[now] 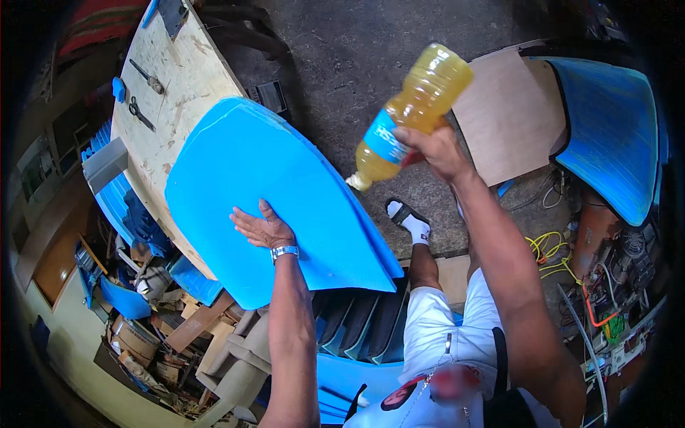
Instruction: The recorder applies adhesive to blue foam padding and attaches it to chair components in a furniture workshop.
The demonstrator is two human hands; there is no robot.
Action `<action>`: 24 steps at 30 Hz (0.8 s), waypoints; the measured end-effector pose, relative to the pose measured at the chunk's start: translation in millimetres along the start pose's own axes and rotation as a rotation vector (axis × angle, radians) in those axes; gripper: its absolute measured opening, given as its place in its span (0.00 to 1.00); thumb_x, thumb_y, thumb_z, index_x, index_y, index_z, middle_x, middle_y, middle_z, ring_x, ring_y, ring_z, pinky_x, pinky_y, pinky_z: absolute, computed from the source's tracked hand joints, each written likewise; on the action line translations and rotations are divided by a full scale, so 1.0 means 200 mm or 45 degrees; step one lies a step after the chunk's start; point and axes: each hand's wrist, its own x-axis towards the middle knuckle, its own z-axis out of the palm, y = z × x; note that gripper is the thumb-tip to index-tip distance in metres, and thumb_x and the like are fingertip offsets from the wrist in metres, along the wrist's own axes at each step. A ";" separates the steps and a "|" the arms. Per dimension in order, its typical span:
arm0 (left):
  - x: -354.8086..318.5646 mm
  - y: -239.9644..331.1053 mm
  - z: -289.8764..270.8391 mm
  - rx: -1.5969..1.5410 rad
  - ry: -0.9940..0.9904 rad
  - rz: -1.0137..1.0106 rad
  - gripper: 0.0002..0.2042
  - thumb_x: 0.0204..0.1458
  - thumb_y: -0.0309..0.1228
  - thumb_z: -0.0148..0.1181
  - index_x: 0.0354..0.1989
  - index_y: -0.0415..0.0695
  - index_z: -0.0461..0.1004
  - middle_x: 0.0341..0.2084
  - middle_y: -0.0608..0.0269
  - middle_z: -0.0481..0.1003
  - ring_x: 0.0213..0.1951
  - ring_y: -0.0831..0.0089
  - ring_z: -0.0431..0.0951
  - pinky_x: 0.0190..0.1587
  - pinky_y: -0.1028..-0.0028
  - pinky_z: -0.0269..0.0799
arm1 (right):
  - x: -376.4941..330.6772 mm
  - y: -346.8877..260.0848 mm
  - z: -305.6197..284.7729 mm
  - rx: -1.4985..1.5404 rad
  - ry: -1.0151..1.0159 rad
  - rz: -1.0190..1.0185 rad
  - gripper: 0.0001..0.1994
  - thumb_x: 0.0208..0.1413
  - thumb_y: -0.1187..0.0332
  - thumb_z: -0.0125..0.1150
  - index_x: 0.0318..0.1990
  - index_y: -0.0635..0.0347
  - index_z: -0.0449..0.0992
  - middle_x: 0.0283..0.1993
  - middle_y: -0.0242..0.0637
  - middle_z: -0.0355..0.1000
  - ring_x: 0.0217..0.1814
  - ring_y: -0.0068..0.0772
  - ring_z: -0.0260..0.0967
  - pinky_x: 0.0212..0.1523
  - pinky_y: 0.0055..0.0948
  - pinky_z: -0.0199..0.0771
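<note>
My left hand lies flat with its fingers spread on a large blue foam sheet. More blue layers show under the sheet's right edge, and the stack rests on a plywood board. My right hand is wrapped round a clear plastic bottle of yellow liquid with a blue label. The bottle is tilted, its narrow whitish tip pointing down to the left, just off the sheet's right edge. No liquid is seen leaving the tip.
Scissors and a brush-like tool lie on the plywood. Blue-covered curved panels and a brown board stand at the right. Yellow cable lies on the floor there. Wood scraps and boxes clutter the lower left.
</note>
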 end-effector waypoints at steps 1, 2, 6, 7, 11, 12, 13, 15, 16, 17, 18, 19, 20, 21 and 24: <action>0.00 0.00 0.00 -0.010 -0.006 0.013 0.48 0.51 0.75 0.35 0.74 0.52 0.45 0.74 0.55 0.42 0.74 0.48 0.39 0.69 0.39 0.33 | -0.07 -0.04 -0.02 0.140 0.105 0.027 0.23 0.55 0.63 0.67 0.56 0.60 0.70 0.44 0.34 0.75 0.43 0.27 0.76 0.33 0.25 0.80; 0.00 0.01 0.00 -0.019 -0.009 0.025 0.48 0.52 0.74 0.35 0.74 0.52 0.45 0.74 0.54 0.42 0.74 0.48 0.39 0.69 0.39 0.33 | -0.12 -0.08 -0.04 0.282 0.207 0.055 0.21 0.54 0.67 0.68 0.54 0.61 0.73 0.44 0.34 0.76 0.42 0.26 0.76 0.37 0.23 0.79; 0.03 -0.02 -0.06 -0.058 -0.024 0.017 0.48 0.53 0.73 0.35 0.74 0.50 0.45 0.74 0.53 0.41 0.74 0.47 0.37 0.69 0.39 0.31 | -0.34 -0.40 -0.10 -0.019 0.079 -0.609 0.17 0.56 0.68 0.68 0.50 0.67 0.75 0.44 0.36 0.77 0.43 0.28 0.76 0.42 0.24 0.78; 0.05 0.01 -0.07 -0.053 -0.118 -0.004 0.47 0.54 0.72 0.36 0.74 0.49 0.44 0.75 0.53 0.40 0.74 0.46 0.36 0.69 0.39 0.31 | -0.37 -0.45 -0.07 -0.014 0.075 -0.611 0.17 0.56 0.68 0.68 0.50 0.67 0.75 0.44 0.36 0.77 0.43 0.28 0.76 0.42 0.24 0.78; -0.07 0.11 -0.15 -0.124 -0.076 0.019 0.46 0.56 0.69 0.39 0.74 0.48 0.43 0.75 0.51 0.38 0.74 0.45 0.34 0.69 0.37 0.29 | -0.38 -0.36 -0.08 -0.126 0.399 -0.670 0.17 0.55 0.67 0.69 0.49 0.66 0.76 0.44 0.38 0.77 0.43 0.28 0.76 0.41 0.25 0.79; -0.13 0.15 -0.13 -0.135 -0.083 0.028 0.46 0.56 0.69 0.39 0.74 0.48 0.43 0.75 0.51 0.38 0.74 0.45 0.34 0.69 0.37 0.29 | -0.37 -0.28 -0.12 -0.362 0.421 -0.524 0.18 0.55 0.68 0.69 0.50 0.66 0.75 0.44 0.38 0.76 0.43 0.29 0.76 0.40 0.26 0.80; -0.18 0.18 -0.12 -0.099 -0.095 0.181 0.46 0.56 0.69 0.40 0.74 0.48 0.43 0.75 0.51 0.38 0.74 0.45 0.34 0.68 0.37 0.28 | -0.38 -0.24 -0.12 -0.353 0.421 -0.533 0.18 0.55 0.68 0.69 0.50 0.66 0.75 0.44 0.38 0.76 0.43 0.29 0.76 0.40 0.26 0.80; -0.20 0.19 -0.08 -0.025 -0.156 0.354 0.47 0.55 0.69 0.41 0.75 0.48 0.42 0.75 0.52 0.38 0.74 0.46 0.33 0.68 0.37 0.27 | -0.40 -0.17 -0.08 0.139 0.411 -0.244 0.20 0.54 0.67 0.69 0.52 0.65 0.74 0.45 0.37 0.76 0.43 0.28 0.76 0.38 0.26 0.82; -0.18 0.17 -0.08 -0.018 -0.154 0.365 0.47 0.55 0.69 0.41 0.75 0.48 0.42 0.75 0.52 0.38 0.74 0.46 0.33 0.68 0.37 0.27 | -0.39 -0.13 -0.06 0.151 0.418 -0.245 0.20 0.54 0.67 0.69 0.52 0.65 0.74 0.45 0.37 0.76 0.43 0.28 0.76 0.38 0.26 0.82; -0.17 0.12 -0.09 -0.046 -0.130 0.353 0.47 0.55 0.69 0.41 0.75 0.48 0.43 0.75 0.52 0.38 0.74 0.46 0.33 0.68 0.37 0.27 | -0.37 -0.09 -0.04 0.129 0.376 -0.249 0.20 0.55 0.67 0.69 0.53 0.64 0.74 0.46 0.36 0.75 0.43 0.28 0.76 0.36 0.25 0.82; -0.17 0.11 -0.08 -0.080 -0.114 0.338 0.47 0.54 0.69 0.41 0.75 0.48 0.43 0.75 0.52 0.39 0.74 0.46 0.34 0.69 0.37 0.26 | -0.34 -0.06 -0.02 0.097 0.336 -0.251 0.20 0.55 0.67 0.68 0.53 0.64 0.74 0.46 0.35 0.75 0.42 0.27 0.76 0.35 0.25 0.82; -0.17 0.11 -0.08 -0.103 -0.121 0.345 0.49 0.52 0.71 0.42 0.75 0.49 0.43 0.75 0.53 0.39 0.75 0.47 0.35 0.69 0.38 0.27 | -0.30 -0.07 0.00 0.177 0.292 -0.128 0.18 0.55 0.67 0.67 0.52 0.63 0.75 0.47 0.35 0.75 0.43 0.27 0.76 0.34 0.25 0.82; -0.18 0.12 -0.07 -0.088 -0.134 0.343 0.49 0.52 0.71 0.42 0.75 0.49 0.43 0.75 0.53 0.39 0.75 0.47 0.35 0.69 0.38 0.27 | -0.25 -0.07 0.01 0.163 0.222 -0.074 0.17 0.56 0.67 0.66 0.52 0.62 0.76 0.47 0.36 0.76 0.44 0.29 0.76 0.37 0.28 0.82; -0.17 0.14 -0.05 -0.096 -0.124 0.361 0.49 0.52 0.71 0.42 0.75 0.49 0.43 0.75 0.53 0.39 0.75 0.47 0.35 0.69 0.38 0.28 | -0.18 -0.03 0.03 -0.040 0.196 -0.244 0.16 0.56 0.67 0.67 0.50 0.63 0.76 0.45 0.36 0.77 0.44 0.30 0.76 0.39 0.30 0.81; -0.18 0.13 -0.02 -0.101 -0.110 0.377 0.50 0.51 0.73 0.42 0.75 0.49 0.44 0.75 0.54 0.40 0.75 0.48 0.36 0.69 0.39 0.29 | 0.05 -0.02 0.18 -0.181 0.124 -0.565 0.16 0.56 0.68 0.66 0.50 0.64 0.75 0.42 0.36 0.77 0.41 0.28 0.77 0.32 0.26 0.84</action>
